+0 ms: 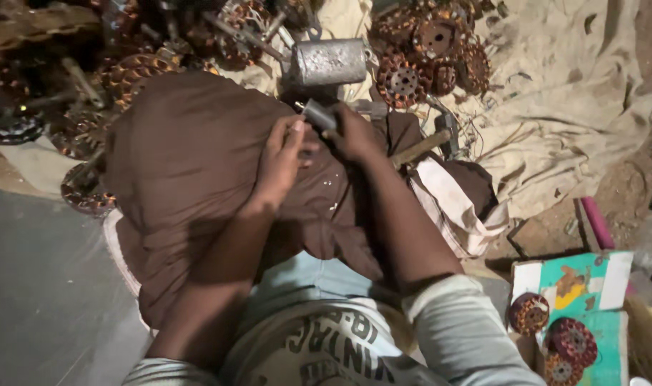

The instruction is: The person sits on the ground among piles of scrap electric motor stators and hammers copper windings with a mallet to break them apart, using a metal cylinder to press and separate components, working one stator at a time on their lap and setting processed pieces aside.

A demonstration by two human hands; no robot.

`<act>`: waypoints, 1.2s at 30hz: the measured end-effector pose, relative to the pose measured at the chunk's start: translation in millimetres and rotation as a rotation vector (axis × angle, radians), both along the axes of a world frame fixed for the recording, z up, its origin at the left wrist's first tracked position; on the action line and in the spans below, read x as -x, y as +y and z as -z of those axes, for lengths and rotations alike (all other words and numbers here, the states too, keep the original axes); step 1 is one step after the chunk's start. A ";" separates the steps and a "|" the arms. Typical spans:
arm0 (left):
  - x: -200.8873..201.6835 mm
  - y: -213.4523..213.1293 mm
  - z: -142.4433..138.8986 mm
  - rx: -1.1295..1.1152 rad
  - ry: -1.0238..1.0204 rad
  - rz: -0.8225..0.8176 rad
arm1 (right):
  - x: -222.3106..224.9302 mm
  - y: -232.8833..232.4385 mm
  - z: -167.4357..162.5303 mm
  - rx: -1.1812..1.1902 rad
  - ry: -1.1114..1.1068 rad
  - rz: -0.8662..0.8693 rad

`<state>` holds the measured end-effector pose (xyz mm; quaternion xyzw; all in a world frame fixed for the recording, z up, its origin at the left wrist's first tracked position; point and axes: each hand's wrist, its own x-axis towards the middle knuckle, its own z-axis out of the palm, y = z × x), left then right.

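Both my hands meet over my lap, above brown trousers. My left hand and my right hand together hold a small grey metal piece, its end sticking up between them. A hammer with a wooden handle lies just right of my right hand, its head on the cloth. A heavy grey metal block stands right behind the hands.
Piles of copper-wound motor stators lie at the back left and back middle. A dirty beige cloth covers the ground on the right. A teal and white box holds three more stators at lower right. Grey floor is at left.
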<state>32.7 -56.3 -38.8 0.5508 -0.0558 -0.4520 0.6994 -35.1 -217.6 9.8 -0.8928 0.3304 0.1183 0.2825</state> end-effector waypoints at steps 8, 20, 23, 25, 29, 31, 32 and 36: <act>-10.6 1.0 0.1 0.173 0.099 -0.010 | 72.1 1.9 0.0 -0.843 -0.639 0.212; -4.9 12.9 -27.0 0.282 0.694 0.507 | 84.0 89.4 -78.3 -1.058 -1.016 0.446; -7.6 13.3 -30.6 0.265 0.663 0.506 | 81.2 92.5 -89.1 -0.724 -1.028 0.381; -8.5 12.5 -27.3 0.315 0.623 0.501 | 83.4 90.9 -95.9 -0.631 -1.031 0.426; -8.9 10.8 -13.2 0.389 0.642 0.550 | 93.9 78.7 -104.4 -0.583 -1.041 0.504; -7.8 9.5 -7.0 0.386 0.649 0.502 | 100.3 70.6 -103.6 -0.624 -1.096 0.486; -7.0 9.1 -4.9 0.391 0.618 0.434 | 103.7 67.0 -101.7 -0.671 -1.137 0.478; 1.9 8.9 -1.5 0.293 0.453 0.384 | 119.3 57.3 -87.2 -0.703 -1.165 0.510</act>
